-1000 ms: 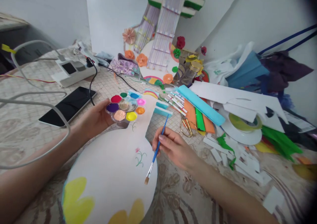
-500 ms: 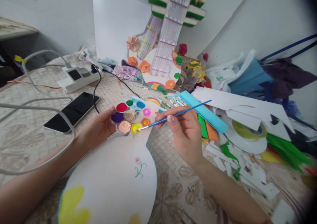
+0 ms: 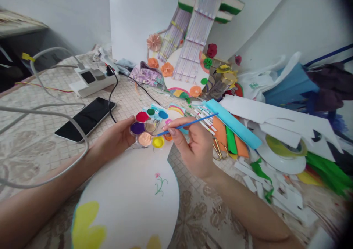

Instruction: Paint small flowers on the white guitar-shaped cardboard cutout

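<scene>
My left hand (image 3: 121, 133) grips the left edge of a paint palette (image 3: 138, 128) with round wells of red, green, blue, purple, peach, yellow and other colours. In my right hand (image 3: 194, 146) a thin blue paintbrush (image 3: 190, 123) is pinched between thumb and fingers, its tip over the middle of the palette near the peach well. Right-hand fingers hide part of the pink and orange wells. Below the palette lies a white guitar-shaped cutout (image 3: 129, 190) with yellow painted petals (image 3: 88, 223) and a small drawn flower (image 3: 160, 184).
A black phone (image 3: 85, 118), a looping grey cable (image 3: 68, 122) and a power strip (image 3: 93, 82) lie at left. A decorated craft guitar (image 3: 190, 50) stands behind. Paper scraps (image 3: 278, 190), gold scissors (image 3: 219, 150), a tape roll (image 3: 286, 142) and coloured paper (image 3: 234, 124) are at right.
My right hand and the paintbrush have moved left and the bristles have shifted from the yellow well to the palette's middle. The whole view has shifted slightly.
</scene>
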Motion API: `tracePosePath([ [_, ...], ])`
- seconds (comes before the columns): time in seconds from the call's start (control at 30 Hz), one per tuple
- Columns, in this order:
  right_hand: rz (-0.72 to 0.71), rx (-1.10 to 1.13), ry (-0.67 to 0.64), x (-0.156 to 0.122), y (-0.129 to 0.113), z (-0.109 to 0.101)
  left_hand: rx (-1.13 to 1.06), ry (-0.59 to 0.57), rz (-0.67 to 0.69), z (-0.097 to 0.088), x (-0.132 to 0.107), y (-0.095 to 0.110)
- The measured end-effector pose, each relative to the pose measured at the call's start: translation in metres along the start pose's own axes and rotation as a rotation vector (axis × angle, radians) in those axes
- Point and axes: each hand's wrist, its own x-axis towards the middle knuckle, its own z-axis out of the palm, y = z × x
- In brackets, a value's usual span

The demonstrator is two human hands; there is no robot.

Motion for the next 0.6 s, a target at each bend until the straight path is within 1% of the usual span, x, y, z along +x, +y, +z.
tracePosePath([
  [0.17,-0.008,-0.016,0.003,-0.001,-0.005,-0.001,-0.008,-0.004,0.017,-0.004,0.001,-0.001],
  [0.27,0.044,0.048,-0.008,0.001,-0.005,-0.003,0.005,-0.019,0.024,-0.004,0.001,-0.001],
  [0.43,0.278,0.233,0.085,0.006,0.003,-0.014,-0.013,0.006,0.024,-0.003,0.003,0.001],
  [0.6,0.49,0.416,0.064,0.0,0.021,-0.029,-0.031,0.06,0.045,-0.006,0.007,0.005],
])
